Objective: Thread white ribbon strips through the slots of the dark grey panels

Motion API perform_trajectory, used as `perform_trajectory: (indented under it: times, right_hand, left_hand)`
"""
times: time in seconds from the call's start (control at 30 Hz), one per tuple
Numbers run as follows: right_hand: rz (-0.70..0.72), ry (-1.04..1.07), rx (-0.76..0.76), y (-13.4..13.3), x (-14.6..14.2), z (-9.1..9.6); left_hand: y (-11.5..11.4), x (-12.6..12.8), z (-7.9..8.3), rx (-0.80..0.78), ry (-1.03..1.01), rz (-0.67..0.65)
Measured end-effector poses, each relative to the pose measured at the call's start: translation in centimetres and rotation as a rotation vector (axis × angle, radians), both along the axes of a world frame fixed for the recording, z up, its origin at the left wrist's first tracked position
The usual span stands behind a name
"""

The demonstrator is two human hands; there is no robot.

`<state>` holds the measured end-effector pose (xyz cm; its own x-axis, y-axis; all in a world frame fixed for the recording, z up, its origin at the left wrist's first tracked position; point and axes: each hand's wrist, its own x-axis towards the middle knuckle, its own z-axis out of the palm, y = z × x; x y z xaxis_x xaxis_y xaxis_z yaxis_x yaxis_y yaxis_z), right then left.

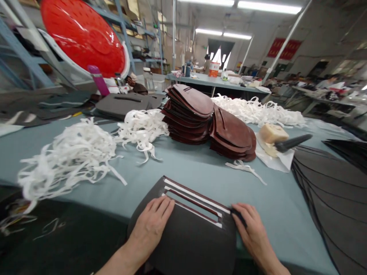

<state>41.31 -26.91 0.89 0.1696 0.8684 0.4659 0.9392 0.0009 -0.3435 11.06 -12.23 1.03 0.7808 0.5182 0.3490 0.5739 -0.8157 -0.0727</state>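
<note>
A dark grey leather-like panel [195, 244] lies at the table's near edge, partly over it. Along its far edge is a long slot, with white tape strips [197, 195] on both sides and dark red edging showing. My left hand [153, 221] rests flat on the panel just left of the slot, fingers stretched and close together. At the panel's far right corner, my right hand [249, 225] is closed around a small black object [239, 216]. Most of that object is hidden by the fingers, so its kind is unclear.
Brown leather panels [189, 114] are stacked beyond, beside white tape piles [71, 156]. A yellowish block [273, 133] and a black-handled tool [294, 142] sit on white paper [282, 160]. Black sheets [332, 191] cover the right side. A purple bottle [98, 80] stands back left.
</note>
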Motion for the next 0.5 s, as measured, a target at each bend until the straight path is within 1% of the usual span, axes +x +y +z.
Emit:
perform_trajectory:
  times: [0.1,0.2,0.27,0.33,0.4,0.43,0.5]
  right_hand:
    - [0.037,0.050,-0.082,0.3,0.5,0.3]
    - [0.020,0.079,-0.126,0.6,0.4,0.6]
    - [-0.004,0.070,-0.143,0.9,0.2,0.9]
    - [-0.030,0.031,-0.157,1.1,-0.1,1.1]
    - [-0.057,-0.013,-0.168,1.4,-0.4,1.3]
    - [-0.070,-0.030,-0.173,1.5,-0.5,1.4]
    - [-0.086,-0.044,-0.182,1.6,-0.6,1.4]
  left_hand:
    - [0.5,-0.5,-0.6,-0.052,-0.074,-0.038]
    - [2.0,-1.1,-0.9,-0.204,-0.155,-0.058]
    - [3.5,-1.5,-0.8,-0.297,-0.198,0.026]
    - [4.8,-2.0,-0.6,-0.325,-0.193,0.198]
    - [5.9,-2.5,-0.4,-0.318,-0.134,0.354]
    - [6.3,-2.7,-0.3,-0.321,-0.096,0.397]
    - [6.7,-3.0,-0.3,-0.348,-0.052,0.434]
